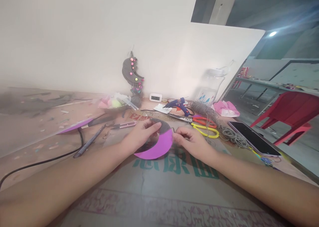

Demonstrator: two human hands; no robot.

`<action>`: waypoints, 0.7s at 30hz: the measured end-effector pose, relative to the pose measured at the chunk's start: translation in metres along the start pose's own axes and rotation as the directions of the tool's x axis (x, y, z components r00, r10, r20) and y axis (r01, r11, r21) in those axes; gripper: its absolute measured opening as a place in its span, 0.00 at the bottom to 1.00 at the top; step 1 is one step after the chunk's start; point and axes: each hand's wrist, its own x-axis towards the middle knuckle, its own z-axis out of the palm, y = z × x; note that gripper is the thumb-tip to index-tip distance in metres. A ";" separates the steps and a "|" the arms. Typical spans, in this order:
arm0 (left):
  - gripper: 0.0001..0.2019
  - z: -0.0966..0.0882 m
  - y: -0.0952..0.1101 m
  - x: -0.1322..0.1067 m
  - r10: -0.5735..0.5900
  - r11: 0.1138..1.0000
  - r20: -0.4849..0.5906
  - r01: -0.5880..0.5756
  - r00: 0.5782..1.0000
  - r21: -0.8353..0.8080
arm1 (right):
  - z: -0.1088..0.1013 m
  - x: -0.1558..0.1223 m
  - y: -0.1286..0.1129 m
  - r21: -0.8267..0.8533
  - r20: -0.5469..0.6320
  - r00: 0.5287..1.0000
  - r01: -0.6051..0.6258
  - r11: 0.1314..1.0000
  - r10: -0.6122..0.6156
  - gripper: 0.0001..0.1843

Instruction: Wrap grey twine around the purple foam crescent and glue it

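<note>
My left hand [141, 134] grips a purple crescent-shaped cutout [159, 145], its upper tip wrapped in grey cord [163, 125]. The fingers curl over the crescent's inner edge and the thumb presses the wrapped part. My right hand [190, 140] pinches the grey cord right beside the crescent's outer edge. Both hands hover just above a cardboard sheet [159, 180] with green and red print.
Yellow-and-red scissors [205, 127], a blue glue gun [178, 104], a heap of grey cord [219, 125] and a phone [254, 139] lie to the right. A finished grey crescent ornament [132, 72] hangs on the wall. A pink cutter [124, 125], pens and a black cable [45, 160] lie left. A red chair [290, 114] stands far right.
</note>
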 end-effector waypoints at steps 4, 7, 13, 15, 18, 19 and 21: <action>0.18 0.000 0.002 -0.001 -0.030 0.999 0.012 0.029 0.999 0.020 | -0.003 0.000 0.002 0.121 -0.178 0.984 -0.005 0.993 0.026 0.12; 0.18 0.000 0.003 -0.002 -0.022 0.999 0.026 0.021 0.999 0.031 | -0.002 0.002 0.002 0.267 -0.069 0.994 -0.066 0.962 0.087 0.18; 0.19 -0.001 0.003 -0.002 -0.036 0.998 0.049 0.033 0.998 0.055 | 0.002 0.006 0.002 0.422 0.062 0.995 -0.095 0.902 0.075 0.16; 0.19 -0.001 0.004 -0.002 -0.026 0.997 0.050 0.022 0.998 0.076 | 0.001 0.006 0.002 0.391 0.051 0.995 -0.102 0.915 0.089 0.12; 0.20 -0.001 0.005 -0.002 0.007 0.990 0.073 -0.017 0.997 0.139 | 0.000 0.006 0.001 0.315 0.024 0.993 -0.119 0.942 0.118 0.11; 0.20 -0.001 0.006 -0.002 0.020 0.987 0.087 -0.034 0.996 0.159 | -0.001 0.006 0.001 0.298 0.022 0.992 -0.126 0.946 0.125 0.11; 0.20 -0.001 0.007 -0.003 0.031 0.982 0.108 -0.051 0.994 0.180 | -0.002 0.007 0.000 0.288 0.020 0.990 -0.136 0.948 0.136 0.12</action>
